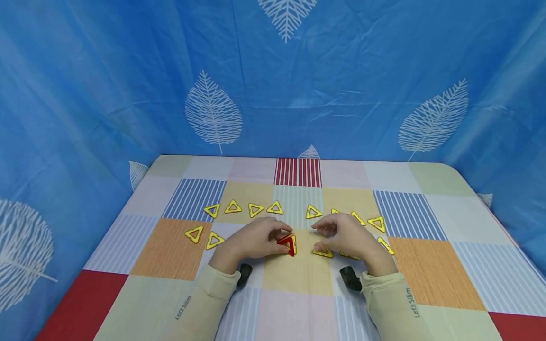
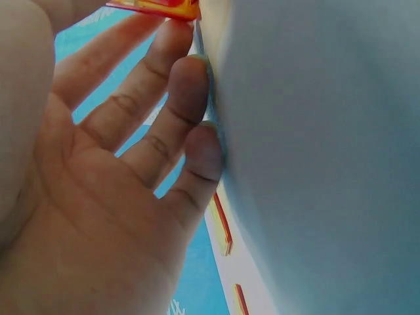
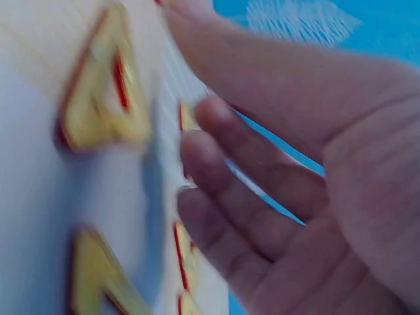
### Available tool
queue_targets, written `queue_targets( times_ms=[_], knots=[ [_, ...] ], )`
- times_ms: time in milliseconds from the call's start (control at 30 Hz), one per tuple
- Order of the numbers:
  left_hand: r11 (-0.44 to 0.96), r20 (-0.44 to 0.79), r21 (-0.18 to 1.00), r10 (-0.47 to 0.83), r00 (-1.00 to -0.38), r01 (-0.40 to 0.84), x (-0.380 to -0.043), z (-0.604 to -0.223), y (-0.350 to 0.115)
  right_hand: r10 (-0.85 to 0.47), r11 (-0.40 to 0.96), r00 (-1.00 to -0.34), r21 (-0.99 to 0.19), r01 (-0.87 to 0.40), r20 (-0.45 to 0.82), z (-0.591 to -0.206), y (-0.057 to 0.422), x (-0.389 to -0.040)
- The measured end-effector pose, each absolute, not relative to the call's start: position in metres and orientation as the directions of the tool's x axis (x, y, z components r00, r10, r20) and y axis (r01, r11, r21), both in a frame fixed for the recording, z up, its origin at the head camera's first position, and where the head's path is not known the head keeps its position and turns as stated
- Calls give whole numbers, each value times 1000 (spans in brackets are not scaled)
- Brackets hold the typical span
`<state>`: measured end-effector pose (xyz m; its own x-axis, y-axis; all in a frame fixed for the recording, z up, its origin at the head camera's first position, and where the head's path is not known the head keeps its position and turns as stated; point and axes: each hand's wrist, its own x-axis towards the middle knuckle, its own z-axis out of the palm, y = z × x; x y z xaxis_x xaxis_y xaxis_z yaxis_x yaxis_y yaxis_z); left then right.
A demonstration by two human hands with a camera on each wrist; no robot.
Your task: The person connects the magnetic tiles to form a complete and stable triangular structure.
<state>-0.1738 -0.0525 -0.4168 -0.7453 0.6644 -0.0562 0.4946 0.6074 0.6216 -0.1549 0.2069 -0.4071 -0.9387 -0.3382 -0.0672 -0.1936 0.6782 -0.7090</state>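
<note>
My left hand (image 1: 260, 238) pinches a small red and yellow triangle frame (image 1: 292, 246) between thumb and fingers, over the middle of the table. The frame's red and yellow edge shows at the top of the left wrist view, at the fingertips. Across from it, my right hand (image 1: 347, 238) has its thumb and fingers spread apart with nothing gripped between them. Just below its thumb a yellow triangle frame (image 1: 323, 253) lies on the table. Another yellow triangle (image 1: 349, 255) is partly hidden beneath that hand. In the right wrist view, two yellow triangles (image 3: 105, 125) lie beside the fingers.
Yellow triangle frames (image 1: 232, 207) lie in a loose row behind the left hand, with more (image 1: 194, 234) to the left. Several others (image 1: 377, 223) lie behind and right of the right hand. A patchwork tablecloth (image 1: 298, 312) covers the table; a blue leaf-print curtain (image 1: 320, 94) surrounds it.
</note>
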Motion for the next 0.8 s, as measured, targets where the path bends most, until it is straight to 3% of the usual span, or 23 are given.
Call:
queue_targets(
  times_ms=[300,467,800],
  knots=[
    [601,-77,652,659,-748,462,-172,-418,-51,-394,706,-901,-687,-172,-179,-404,233,-152],
    [605,-78,650,655,-752,459,-172,-419,-52,-433,687,-882,-702,-189,-186,-406,236,-153],
    [605,-84,661,648,-757,445,-172,-420,-51,-393,732,-904,-652,-197,-169,-406,233,-152]
  ],
)
